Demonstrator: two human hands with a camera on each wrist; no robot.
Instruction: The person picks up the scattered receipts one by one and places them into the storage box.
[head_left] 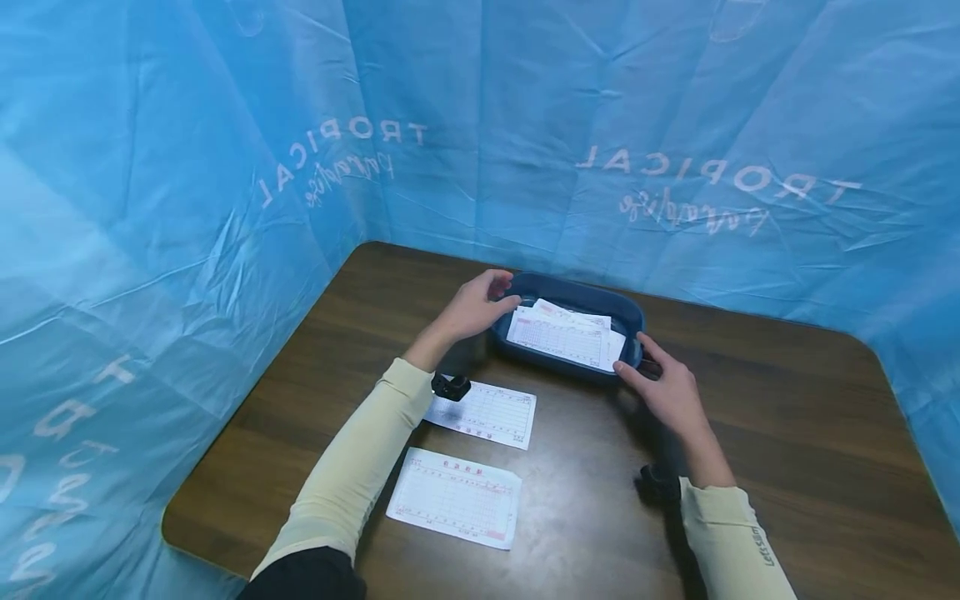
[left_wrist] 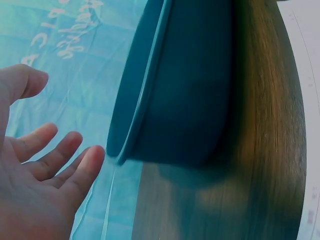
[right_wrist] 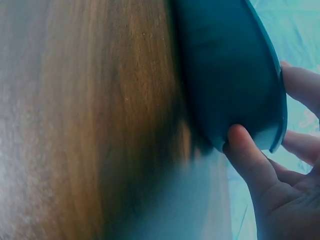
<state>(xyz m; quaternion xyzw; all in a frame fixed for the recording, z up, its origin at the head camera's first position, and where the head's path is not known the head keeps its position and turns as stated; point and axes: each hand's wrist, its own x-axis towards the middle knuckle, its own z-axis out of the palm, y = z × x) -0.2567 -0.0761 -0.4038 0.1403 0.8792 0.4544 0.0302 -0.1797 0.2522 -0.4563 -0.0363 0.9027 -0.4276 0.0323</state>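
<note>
A dark blue oval basin sits near the table's far edge with several printed paper slips lying inside. My left hand is beside its left end, fingers loosely spread and holding nothing. In the left wrist view, the left fingertips stop just short of the basin's rim. With my right hand I hold the basin's right end. In the right wrist view, the thumb lies at the rim, and one finger touches the outer wall lower down.
Two sheets lie on the brown table: a printed form partly behind the left wrist, and another form closer to me. Blue printed curtains stand right behind the table's far edge and along its left side.
</note>
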